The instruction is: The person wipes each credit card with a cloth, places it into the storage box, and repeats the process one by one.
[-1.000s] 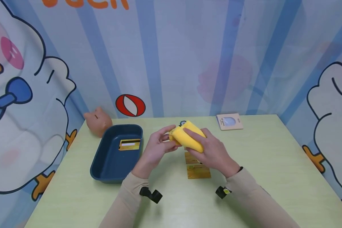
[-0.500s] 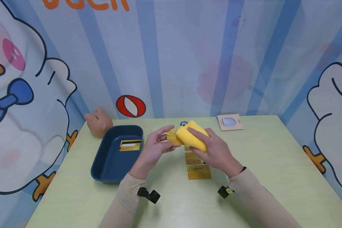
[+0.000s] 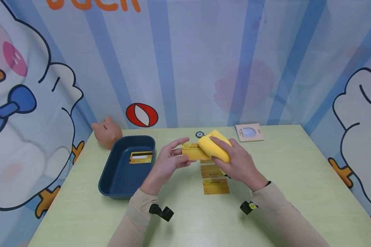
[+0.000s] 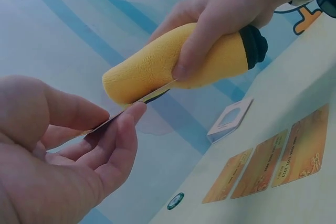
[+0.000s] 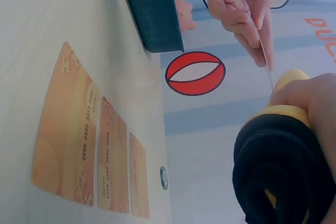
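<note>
The yellow cloth (image 3: 214, 146) has slid rightward over the past second, baring more of the gold card (image 3: 190, 152), so the wiping stroke seems near the card's far end. The left hand (image 3: 167, 163) pinches the card's left end above the table (image 3: 191, 219); the right hand (image 3: 242, 168) grips the cloth over the other, whose underside is hard to make out.

Pale table (image 3: 284, 164), piggy bank (image 3: 107, 133), blue tray (image 3: 123, 180), gold cards (image 3: 216, 187), disc (image 3: 199, 134), box (image 3: 249, 132)
</note>
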`<state>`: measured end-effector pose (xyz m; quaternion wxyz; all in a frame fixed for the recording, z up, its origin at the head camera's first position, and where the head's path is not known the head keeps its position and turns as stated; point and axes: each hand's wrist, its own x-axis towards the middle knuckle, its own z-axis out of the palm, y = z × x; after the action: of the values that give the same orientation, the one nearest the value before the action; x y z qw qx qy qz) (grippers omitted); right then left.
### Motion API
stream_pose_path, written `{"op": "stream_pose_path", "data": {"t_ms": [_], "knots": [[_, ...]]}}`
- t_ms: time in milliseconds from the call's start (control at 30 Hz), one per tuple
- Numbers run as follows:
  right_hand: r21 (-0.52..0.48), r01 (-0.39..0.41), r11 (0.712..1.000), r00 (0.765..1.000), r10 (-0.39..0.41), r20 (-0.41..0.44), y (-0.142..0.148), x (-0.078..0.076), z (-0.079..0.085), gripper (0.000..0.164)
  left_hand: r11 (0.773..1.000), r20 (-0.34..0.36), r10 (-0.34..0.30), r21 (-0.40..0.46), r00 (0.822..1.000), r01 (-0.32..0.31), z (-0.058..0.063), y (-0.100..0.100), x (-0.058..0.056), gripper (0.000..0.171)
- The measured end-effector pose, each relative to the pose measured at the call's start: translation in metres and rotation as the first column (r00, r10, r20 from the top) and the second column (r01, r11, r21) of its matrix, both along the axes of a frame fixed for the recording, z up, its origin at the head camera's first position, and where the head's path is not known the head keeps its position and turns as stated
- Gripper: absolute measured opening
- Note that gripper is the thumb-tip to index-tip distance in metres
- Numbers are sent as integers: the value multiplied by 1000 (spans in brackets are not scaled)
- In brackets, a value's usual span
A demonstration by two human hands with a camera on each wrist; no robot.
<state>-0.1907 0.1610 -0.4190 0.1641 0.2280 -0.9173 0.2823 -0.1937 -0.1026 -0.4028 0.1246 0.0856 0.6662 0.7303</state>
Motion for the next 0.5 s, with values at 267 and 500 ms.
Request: {"op": "stream_pose_path", "data": {"t_ms": [267,500], "knots": [[-57,27,998,999,-24,48,7,-3,-1,66,1000,7,-1,-4,1000,1,-3,0,0,64],[-135,7,991,998,0,56,13,-5,0,65,997,-15,49,-57,999,-50,-9,5,2,57]]}}
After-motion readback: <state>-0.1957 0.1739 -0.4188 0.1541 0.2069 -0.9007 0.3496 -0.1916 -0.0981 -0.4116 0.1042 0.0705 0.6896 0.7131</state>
